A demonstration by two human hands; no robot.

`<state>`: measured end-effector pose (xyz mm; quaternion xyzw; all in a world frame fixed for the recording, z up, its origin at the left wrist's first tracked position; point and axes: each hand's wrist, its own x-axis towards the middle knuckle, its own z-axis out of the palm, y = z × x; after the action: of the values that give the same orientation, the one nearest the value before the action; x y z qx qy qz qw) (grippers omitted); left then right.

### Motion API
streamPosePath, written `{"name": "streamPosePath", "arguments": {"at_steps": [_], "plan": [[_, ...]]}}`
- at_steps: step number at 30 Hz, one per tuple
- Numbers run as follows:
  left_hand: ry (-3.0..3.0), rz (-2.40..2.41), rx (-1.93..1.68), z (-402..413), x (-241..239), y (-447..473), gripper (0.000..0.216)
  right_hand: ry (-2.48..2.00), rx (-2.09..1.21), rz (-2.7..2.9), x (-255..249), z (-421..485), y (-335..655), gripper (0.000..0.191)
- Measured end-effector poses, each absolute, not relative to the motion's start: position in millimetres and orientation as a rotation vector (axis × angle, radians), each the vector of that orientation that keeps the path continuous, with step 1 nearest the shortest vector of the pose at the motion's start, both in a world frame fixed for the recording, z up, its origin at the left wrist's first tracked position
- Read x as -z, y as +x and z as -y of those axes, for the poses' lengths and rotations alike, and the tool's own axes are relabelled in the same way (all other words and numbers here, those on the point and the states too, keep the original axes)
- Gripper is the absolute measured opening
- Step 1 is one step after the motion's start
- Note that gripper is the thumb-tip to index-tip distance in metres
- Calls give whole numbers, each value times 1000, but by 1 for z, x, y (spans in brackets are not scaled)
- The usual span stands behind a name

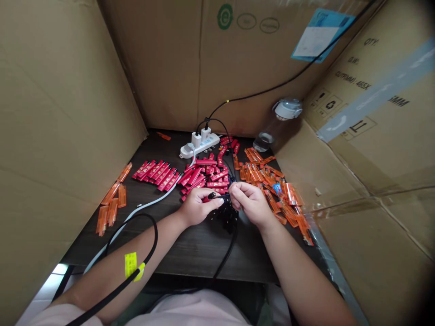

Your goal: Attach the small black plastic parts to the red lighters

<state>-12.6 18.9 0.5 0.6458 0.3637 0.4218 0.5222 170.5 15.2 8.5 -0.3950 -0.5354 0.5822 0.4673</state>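
My left hand (199, 206) is closed around a small red lighter (208, 198) at the middle of the dark table (190, 253). My right hand (249, 201) pinches something small and dark against the end of that lighter; I cannot make out what it is. Under both hands lies a little heap of black parts (228, 216). A pile of red lighters (207, 174) lies just beyond my hands, and a neat row of red lighters (157, 173) sits to the left of it. Orange lighters (268, 181) spread to the right.
A white power strip (199, 146) with plugged chargers sits at the back. A clear water bottle (277, 124) leans against the right cardboard wall. Several orange lighters (110, 203) lie at the left edge. Cardboard walls enclose three sides. A black cable (149, 253) crosses my left forearm.
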Motion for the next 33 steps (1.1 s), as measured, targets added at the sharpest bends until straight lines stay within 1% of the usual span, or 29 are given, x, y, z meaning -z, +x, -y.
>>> {"name": "streamPosePath", "arguments": {"at_steps": [3, 6, 12, 13, 16, 18, 25, 33], "plan": [[1575, -897, -1101, -20, -1, -13, 28, -947, -1469, 1198, -6, -15, 169, 27], [1606, -898, -1167, -20, -1, -12, 24, -948, -1505, 1211, -3, -14, 166, 26], [1799, -897, -1210, -18, 3, -10, 16, -1002, -1366, 1257, 0, -11, 160, 24], [1831, -918, -1217, -18, 3, -10, 16, -1019, -1323, 1264, -1, -11, 160, 23], [1910, -1005, -1186, -18, 5, -12, 27, -1052, -1182, 1239, -3, -11, 161, 21], [1963, -1060, -1153, -19, 5, -12, 30, -1059, -1101, 1194, -4, -12, 162, 20], [2117, -1112, -1173, -20, 9, -8, 25, -1040, -996, 1271, -4, -10, 160, 13], [2166, -1069, -1171, -21, 10, -9, 26, -1057, -957, 1343, -3, -9, 159, 13]]}}
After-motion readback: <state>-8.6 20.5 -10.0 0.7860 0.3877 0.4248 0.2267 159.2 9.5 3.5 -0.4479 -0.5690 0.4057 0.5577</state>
